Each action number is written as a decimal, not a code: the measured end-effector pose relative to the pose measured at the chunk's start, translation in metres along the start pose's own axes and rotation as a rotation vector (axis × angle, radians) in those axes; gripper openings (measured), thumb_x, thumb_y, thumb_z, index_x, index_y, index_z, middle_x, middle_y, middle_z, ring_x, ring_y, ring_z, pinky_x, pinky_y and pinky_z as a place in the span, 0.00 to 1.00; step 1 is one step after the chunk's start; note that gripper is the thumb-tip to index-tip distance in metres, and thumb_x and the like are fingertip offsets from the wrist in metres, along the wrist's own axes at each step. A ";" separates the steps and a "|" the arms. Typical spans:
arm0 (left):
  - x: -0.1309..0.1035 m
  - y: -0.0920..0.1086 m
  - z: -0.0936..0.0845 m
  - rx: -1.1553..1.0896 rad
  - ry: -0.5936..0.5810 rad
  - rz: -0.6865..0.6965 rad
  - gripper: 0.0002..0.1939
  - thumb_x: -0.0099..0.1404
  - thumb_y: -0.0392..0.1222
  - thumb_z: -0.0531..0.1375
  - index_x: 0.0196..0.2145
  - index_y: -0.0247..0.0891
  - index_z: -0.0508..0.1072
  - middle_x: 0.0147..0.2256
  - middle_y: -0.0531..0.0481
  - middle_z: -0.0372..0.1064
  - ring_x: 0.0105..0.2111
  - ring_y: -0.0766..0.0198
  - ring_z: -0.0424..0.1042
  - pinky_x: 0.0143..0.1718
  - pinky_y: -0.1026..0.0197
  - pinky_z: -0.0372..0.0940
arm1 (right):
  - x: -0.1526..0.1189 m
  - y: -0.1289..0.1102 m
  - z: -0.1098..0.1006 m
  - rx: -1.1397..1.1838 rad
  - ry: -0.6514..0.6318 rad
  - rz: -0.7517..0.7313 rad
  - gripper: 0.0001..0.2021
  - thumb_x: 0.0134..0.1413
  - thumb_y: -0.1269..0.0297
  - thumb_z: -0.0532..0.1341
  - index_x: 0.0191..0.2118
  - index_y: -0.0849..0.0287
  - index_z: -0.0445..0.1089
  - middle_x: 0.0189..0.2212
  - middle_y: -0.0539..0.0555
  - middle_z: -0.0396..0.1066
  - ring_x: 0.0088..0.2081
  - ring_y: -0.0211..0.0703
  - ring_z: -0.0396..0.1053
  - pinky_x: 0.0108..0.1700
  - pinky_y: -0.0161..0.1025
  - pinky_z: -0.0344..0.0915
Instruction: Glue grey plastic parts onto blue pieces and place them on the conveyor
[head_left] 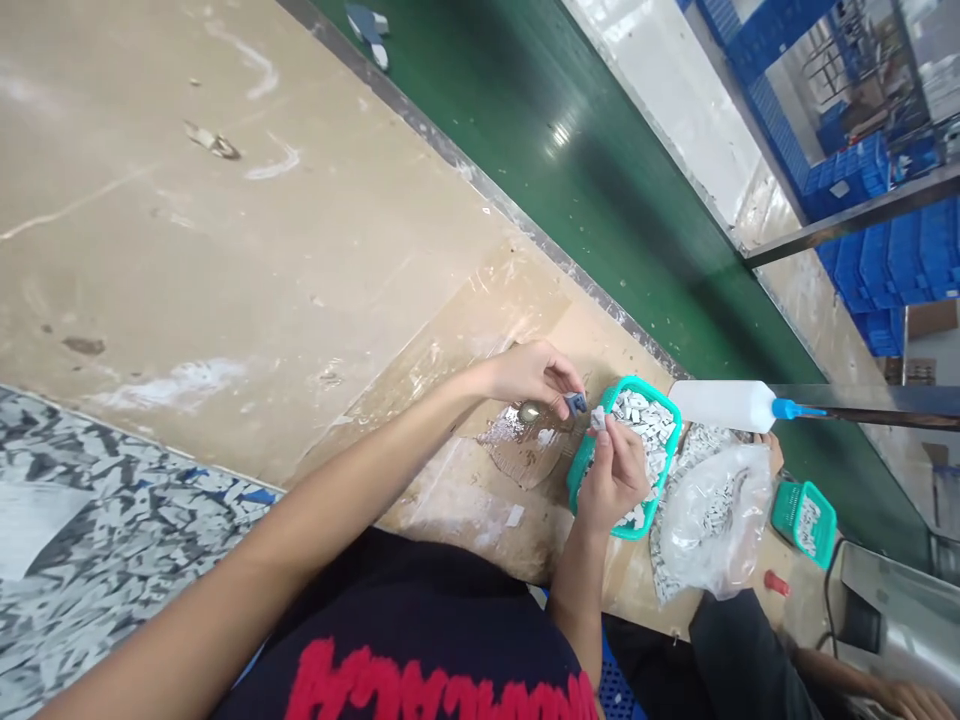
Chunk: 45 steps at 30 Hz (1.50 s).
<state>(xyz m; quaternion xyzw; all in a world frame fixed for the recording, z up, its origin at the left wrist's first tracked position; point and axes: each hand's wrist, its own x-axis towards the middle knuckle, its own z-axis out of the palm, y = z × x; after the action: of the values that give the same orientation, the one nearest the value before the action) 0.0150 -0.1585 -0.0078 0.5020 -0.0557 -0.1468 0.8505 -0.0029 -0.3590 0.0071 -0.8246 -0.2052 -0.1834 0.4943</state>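
Observation:
My left hand [541, 378] is closed in a pinch on a small blue-grey plastic piece [574, 403] above the worktable. Close beside it, my right hand [616, 470] pinches a small pale grey piece [598, 419] between thumb and finger. The two pieces are near each other with a narrow gap between them. Under my right hand stands a teal basket [667, 465] filled with many small white and grey pieces [643, 420]. A wet, shiny patch with a round metallic-looking spot [529, 412] lies on the table below my left hand.
A white squeeze bottle [724, 404] with a blue nozzle lies right of the basket. Beyond are a clear plastic bag [712, 520], a smaller teal basket [784, 508], a red cap [777, 583] and a co-worker's hand [904, 700]. A green conveyor belt [525, 130] runs along the table's far edge.

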 end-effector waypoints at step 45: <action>0.003 -0.005 0.039 0.053 0.378 -0.026 0.19 0.41 0.41 0.75 0.30 0.29 0.76 0.27 0.46 0.75 0.27 0.65 0.74 0.32 0.64 0.69 | 0.015 -0.017 0.010 -0.094 -0.034 0.003 0.16 0.62 0.74 0.55 0.45 0.55 0.79 0.32 0.52 0.71 0.34 0.36 0.70 0.38 0.36 0.71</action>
<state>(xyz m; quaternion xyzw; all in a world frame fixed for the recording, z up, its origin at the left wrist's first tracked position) 0.0074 -0.1940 0.0067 0.5435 0.1076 -0.0593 0.8304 0.0014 -0.3406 0.0230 -0.8502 -0.2033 -0.1783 0.4516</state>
